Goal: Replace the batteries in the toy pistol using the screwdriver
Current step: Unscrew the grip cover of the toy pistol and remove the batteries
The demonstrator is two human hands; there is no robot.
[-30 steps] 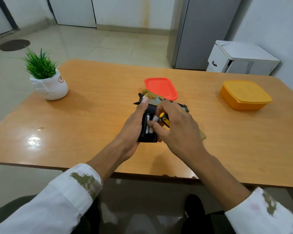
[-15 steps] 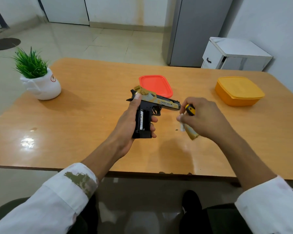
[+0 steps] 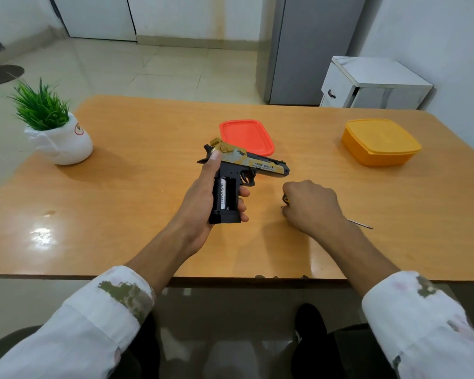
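Gripping the toy pistol [image 3: 257, 166] by its black handle, the left hand [image 3: 203, 198] has its thumb laid up the rear of the slide and its fingers curled round the front of the grip. The pistol is held over the middle of the wooden table [image 3: 148, 132], muzzle pointing right. Whether the butt touches the table cannot be told.

The grip's compartment stands open toward the camera. One battery [image 3: 223, 194] with a pale label sits upright in its left side. The right side reads dark, contents not determinable.

The slide is tan and gold with printed lettering. The frame, trigger and hammer are black.

Just right of the pistol, the right hand [image 3: 312, 206] is fisted round a screwdriver [image 3: 286, 200]. The yellow-and-black handle end shows at the knuckles and the thin shaft projects rightward past the wrist, low to the table.

Directly behind the pistol lies a flat red lid [image 3: 246, 136]. Well to the pistol's right stands an orange container [image 3: 381, 143], lid on, contents hidden. Well to its left is a white pot [image 3: 63, 143] holding a green grass-like plant.
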